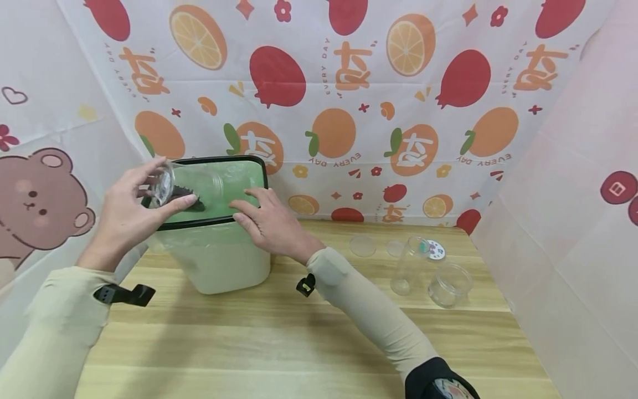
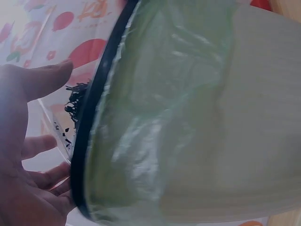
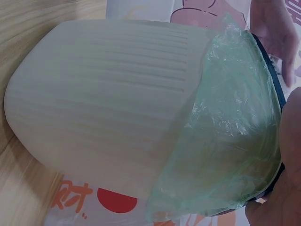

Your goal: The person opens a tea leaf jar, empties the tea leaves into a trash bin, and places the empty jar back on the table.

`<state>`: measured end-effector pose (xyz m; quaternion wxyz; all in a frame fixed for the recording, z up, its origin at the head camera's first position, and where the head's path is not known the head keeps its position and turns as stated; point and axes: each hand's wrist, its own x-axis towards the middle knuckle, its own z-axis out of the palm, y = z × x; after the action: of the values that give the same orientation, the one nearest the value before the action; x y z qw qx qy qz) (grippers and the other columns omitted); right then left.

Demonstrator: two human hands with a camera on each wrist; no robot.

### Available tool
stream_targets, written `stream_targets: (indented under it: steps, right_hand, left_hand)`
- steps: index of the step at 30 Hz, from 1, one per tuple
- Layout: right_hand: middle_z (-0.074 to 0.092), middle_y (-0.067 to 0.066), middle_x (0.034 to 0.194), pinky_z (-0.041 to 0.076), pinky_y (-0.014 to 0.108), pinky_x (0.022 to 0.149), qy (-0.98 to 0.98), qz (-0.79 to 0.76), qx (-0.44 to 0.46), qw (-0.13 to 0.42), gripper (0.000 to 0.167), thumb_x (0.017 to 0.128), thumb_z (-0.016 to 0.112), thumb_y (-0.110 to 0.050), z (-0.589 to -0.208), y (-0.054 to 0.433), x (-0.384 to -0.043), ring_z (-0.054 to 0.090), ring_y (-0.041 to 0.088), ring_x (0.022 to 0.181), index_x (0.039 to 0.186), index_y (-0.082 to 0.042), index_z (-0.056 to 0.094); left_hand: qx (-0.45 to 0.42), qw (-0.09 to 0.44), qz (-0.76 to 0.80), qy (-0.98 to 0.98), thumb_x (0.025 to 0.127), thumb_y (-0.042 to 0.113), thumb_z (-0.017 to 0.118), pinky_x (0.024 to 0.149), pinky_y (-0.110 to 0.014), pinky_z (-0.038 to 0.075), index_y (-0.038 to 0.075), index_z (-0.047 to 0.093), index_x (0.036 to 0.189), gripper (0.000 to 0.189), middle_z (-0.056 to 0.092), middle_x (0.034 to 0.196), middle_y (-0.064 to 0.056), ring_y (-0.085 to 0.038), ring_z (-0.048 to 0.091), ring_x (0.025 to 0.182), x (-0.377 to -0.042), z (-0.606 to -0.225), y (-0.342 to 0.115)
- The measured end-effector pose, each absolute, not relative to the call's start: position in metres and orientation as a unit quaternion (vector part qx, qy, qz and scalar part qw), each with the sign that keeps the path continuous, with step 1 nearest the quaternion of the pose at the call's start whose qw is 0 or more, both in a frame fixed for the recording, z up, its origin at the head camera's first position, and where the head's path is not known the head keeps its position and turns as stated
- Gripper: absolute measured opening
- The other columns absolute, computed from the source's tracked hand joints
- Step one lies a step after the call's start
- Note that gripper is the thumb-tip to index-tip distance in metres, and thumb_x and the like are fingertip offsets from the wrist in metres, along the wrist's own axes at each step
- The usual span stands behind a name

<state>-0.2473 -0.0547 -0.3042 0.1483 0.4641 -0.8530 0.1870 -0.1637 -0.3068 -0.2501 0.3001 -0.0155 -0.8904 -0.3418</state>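
My left hand (image 1: 132, 202) grips a clear plastic jar (image 1: 199, 176) by its base end, tilted onto its side over a trash bin (image 1: 224, 266). Dark, shredded dry leaves, like tea (image 2: 75, 101), lie along the jar's lower wall. The pale bin has a black rim (image 1: 211, 222) and a thin green liner bag (image 3: 230, 117) folded over its outside. My right hand (image 1: 274, 224) holds the bin's near right rim, with its fingers reaching over the opening. The bin's wall hides part of the jar in the left wrist view.
Right of the bin on the wooden table (image 1: 299, 349) stand a tall clear tube-shaped container (image 1: 411, 266) and a short clear jar (image 1: 450, 285). Clear round lids (image 1: 362, 245) and a small patterned disc (image 1: 436, 250) lie behind them. Fruit-printed cloth (image 1: 344, 100) hangs at the back.
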Motion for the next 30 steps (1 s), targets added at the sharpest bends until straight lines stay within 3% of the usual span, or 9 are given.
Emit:
stream_targets:
  steps: [12,24,30]
  right_hand:
    - [0.039,0.006,0.159,0.015,0.045,0.132,-0.851,0.189,0.465,0.154,0.045,0.111,0.028,-0.042,-0.3048,-0.0571,-0.2447,0.029,0.019,0.152,0.148,-0.031,0.051]
    - [0.042,0.008,0.156,0.017,0.045,0.131,-0.847,0.189,0.468,0.166,0.044,0.111,0.031,-0.041,-0.3031,-0.0550,-0.2445,0.033,0.021,0.150,0.147,-0.028,0.053]
    - [0.042,0.007,0.156,0.017,0.045,0.131,-0.849,0.186,0.466,0.164,0.045,0.111,0.030,-0.042,-0.3056,-0.0534,-0.2448,0.033,0.020,0.150,0.147,-0.029,0.052]
  left_hand:
    - [-0.005,0.292,-0.326,-0.899,0.079,0.036,0.087,0.083,-0.015,0.037,0.039,0.046,0.150,0.083,0.056,0.138,-0.011,0.001,0.046,0.099,-0.1637,-0.2477,-0.3065]
    - [-0.010,0.308,-0.335,-0.890,0.078,0.032,0.089,0.083,-0.012,0.036,0.037,0.048,0.150,0.083,0.056,0.128,0.000,0.008,0.047,0.096,-0.1604,-0.2410,-0.3048]
    - [-0.017,0.317,-0.332,-0.888,0.077,0.031,0.089,0.082,-0.012,0.037,0.035,0.049,0.150,0.083,0.056,0.129,-0.005,0.009,0.047,0.096,-0.1612,-0.2415,-0.3013]
